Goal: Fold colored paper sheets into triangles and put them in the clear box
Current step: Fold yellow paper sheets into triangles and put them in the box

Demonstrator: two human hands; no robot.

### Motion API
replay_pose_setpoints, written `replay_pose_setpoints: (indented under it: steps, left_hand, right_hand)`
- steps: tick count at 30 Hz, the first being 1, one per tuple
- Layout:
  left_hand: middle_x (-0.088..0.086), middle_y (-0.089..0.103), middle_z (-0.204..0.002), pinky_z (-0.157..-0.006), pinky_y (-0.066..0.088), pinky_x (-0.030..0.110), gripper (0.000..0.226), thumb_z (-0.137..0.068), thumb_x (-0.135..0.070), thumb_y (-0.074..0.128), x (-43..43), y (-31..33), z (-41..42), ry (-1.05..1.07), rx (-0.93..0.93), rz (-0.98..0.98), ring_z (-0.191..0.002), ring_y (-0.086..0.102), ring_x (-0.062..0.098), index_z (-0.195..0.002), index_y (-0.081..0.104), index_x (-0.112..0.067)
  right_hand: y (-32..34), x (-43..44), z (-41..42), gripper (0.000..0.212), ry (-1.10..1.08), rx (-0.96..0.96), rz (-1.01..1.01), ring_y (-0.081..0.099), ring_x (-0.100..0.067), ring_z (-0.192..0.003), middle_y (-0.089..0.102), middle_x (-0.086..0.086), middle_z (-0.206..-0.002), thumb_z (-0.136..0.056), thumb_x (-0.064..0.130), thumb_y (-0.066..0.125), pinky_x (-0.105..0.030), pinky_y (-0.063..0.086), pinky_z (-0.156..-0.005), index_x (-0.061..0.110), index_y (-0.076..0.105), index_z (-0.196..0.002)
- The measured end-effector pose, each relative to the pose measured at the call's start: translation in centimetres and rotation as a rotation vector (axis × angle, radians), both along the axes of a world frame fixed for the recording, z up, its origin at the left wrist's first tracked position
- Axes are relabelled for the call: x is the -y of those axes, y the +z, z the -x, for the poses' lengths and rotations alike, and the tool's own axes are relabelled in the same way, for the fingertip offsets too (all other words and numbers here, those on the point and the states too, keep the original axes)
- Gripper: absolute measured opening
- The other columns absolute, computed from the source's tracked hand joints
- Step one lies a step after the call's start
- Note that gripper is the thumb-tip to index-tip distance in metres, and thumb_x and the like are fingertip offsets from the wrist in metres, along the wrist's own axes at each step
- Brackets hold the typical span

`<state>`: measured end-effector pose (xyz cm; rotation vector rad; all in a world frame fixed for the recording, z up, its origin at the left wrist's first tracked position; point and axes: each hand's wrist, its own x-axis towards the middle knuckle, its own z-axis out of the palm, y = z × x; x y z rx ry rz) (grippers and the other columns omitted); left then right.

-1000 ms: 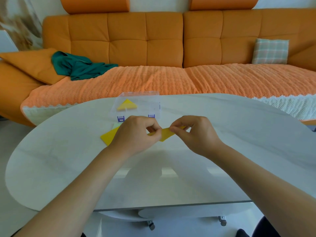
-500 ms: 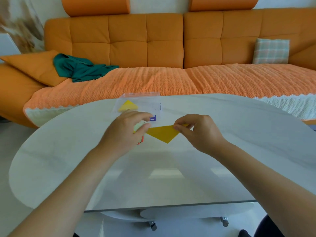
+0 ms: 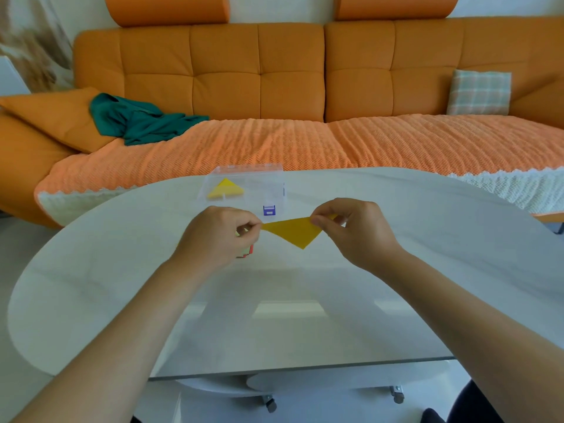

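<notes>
The left grip (image 3: 219,239) has moved in to pinch the left corner of the yellow paper triangle (image 3: 294,233).
The right grip (image 3: 354,233) pinches its right corner, above the surface (image 3: 427,270), near the clear box (image 3: 248,170).

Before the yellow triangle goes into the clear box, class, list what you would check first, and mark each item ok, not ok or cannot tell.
1. Fold: the yellow triangle shows a clean triangular shape: ok.
2. Grip: the left hand pinches its left tip, the right hand pinches its right corner: ok.
3. Clear box open on top: cannot tell.
4. Room inside: one folded triangle lies at the box's left, with space beside it: ok.
5. Way to the box: it stands just beyond the hands, nothing between: ok.
6. Sheets remaining: the coloured stack is mostly hidden under the left hand: cannot tell.
</notes>
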<state>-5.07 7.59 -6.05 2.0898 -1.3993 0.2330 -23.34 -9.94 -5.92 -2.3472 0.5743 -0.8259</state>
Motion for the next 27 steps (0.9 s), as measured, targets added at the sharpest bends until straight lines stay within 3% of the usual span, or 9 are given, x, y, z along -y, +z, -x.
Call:
replay_pose_setpoints:
  steps: [5, 9, 11, 13, 16, 20, 24, 27]
  left_hand:
    - [-0.002, 0.069, -0.072, -0.064, 0.054, 0.04, 0.014, -0.088, -0.019, 0.064, -0.4, -0.4, -1.6, 0.205, 0.047, -0.095, -0.072, 0.064, 0.026, -0.078, 0.073, -0.023]
    - [-0.012, 0.074, -0.086, -0.078, 0.053, 0.027, 0.013, -0.093, -0.026, 0.065, 0.2, 0.5, 0.2, 0.157, -0.197, 0.088, -0.078, 0.067, 0.007, -0.087, 0.077, -0.026]
    - [-0.017, 0.073, -0.094, -0.077, 0.049, 0.018, 0.011, -0.093, -0.03, 0.066, 0.8, 0.9, 1.8, 0.04, -0.369, 0.049, -0.077, 0.065, -0.003, -0.096, 0.077, -0.03]
    - [-0.019, 0.072, -0.093, -0.077, 0.046, 0.016, 0.011, -0.09, -0.032, 0.07, 1.3, 0.5, 3.0, -0.048, -0.425, -0.065, -0.079, 0.061, -0.007, -0.099, 0.076, -0.033]
    - [-0.019, 0.072, -0.083, -0.078, 0.05, 0.022, 0.01, -0.088, -0.027, 0.073, 2.0, -0.5, 3.5, -0.032, -0.472, -0.088, -0.08, 0.063, 0.001, -0.083, 0.075, -0.036]
    - [-0.015, 0.073, -0.079, -0.07, 0.047, 0.014, 0.015, -0.088, -0.022, 0.072, 2.6, -0.9, 4.1, 0.095, -0.728, 0.143, -0.076, 0.064, 0.001, -0.076, 0.075, -0.031]
    - [-0.008, 0.072, -0.076, -0.055, 0.044, 0.011, 0.007, -0.089, -0.019, 0.07, 2.8, -0.9, 4.8, 0.141, -0.891, 0.126, -0.064, 0.063, 0.003, -0.085, 0.074, -0.021]
    - [0.0, 0.076, -0.081, -0.06, 0.048, 0.017, 0.005, -0.089, -0.016, 0.067, 2.6, -0.6, 4.8, 0.092, -0.936, 0.016, -0.063, 0.068, 0.005, -0.091, 0.071, -0.018]
  right_hand:
    - [-0.2, 0.0, -0.3, 0.009, -0.032, -0.04, -0.011, 0.062, -0.011, -0.071, 0.064, 0.016, -0.07, -0.094, 0.03, 0.067, -0.04, 0.054, -0.07, 0.03, 0.074, -0.089]
    - [0.1, -0.1, -0.2, 0.008, 0.078, -0.13, -0.092, 0.062, -0.012, -0.073, 0.068, 0.009, -0.077, -0.093, 0.029, 0.069, -0.033, 0.053, -0.071, 0.033, 0.073, -0.088]
    - [0.1, -0.4, -0.2, 0.008, 0.158, -0.175, -0.098, 0.059, -0.01, -0.073, 0.069, 0.009, -0.08, -0.092, 0.026, 0.07, -0.029, 0.05, -0.072, 0.033, 0.073, -0.09]
    - [-0.1, -0.7, -0.4, 0.01, 0.185, -0.166, -0.107, 0.058, -0.009, -0.073, 0.068, 0.006, -0.083, -0.091, 0.025, 0.072, -0.028, 0.05, -0.073, 0.034, 0.071, -0.096]
    - [-0.3, -1.0, -0.5, 0.028, 0.138, -0.084, -0.175, 0.061, -0.012, -0.074, 0.065, 0.001, -0.083, -0.089, 0.027, 0.074, -0.03, 0.053, -0.074, 0.036, 0.063, -0.113]
    - [-0.6, -1.5, -0.8, 0.055, 0.085, -0.111, -0.36, 0.068, -0.01, -0.076, 0.072, 0.006, -0.084, -0.087, 0.032, 0.076, -0.026, 0.054, -0.068, 0.035, 0.047, -0.134]
    - [-0.8, -1.5, -0.9, 0.037, 0.034, -0.138, -0.452, 0.067, -0.006, -0.071, 0.075, 0.005, -0.081, -0.092, 0.023, 0.07, -0.018, 0.049, -0.058, 0.025, 0.054, -0.126]
    - [-0.6, -1.4, -1.0, 0.022, 0.038, -0.123, -0.47, 0.062, -0.002, -0.059, 0.073, 0.004, -0.075, -0.094, 0.019, 0.068, -0.032, 0.055, -0.065, 0.022, 0.054, -0.111]
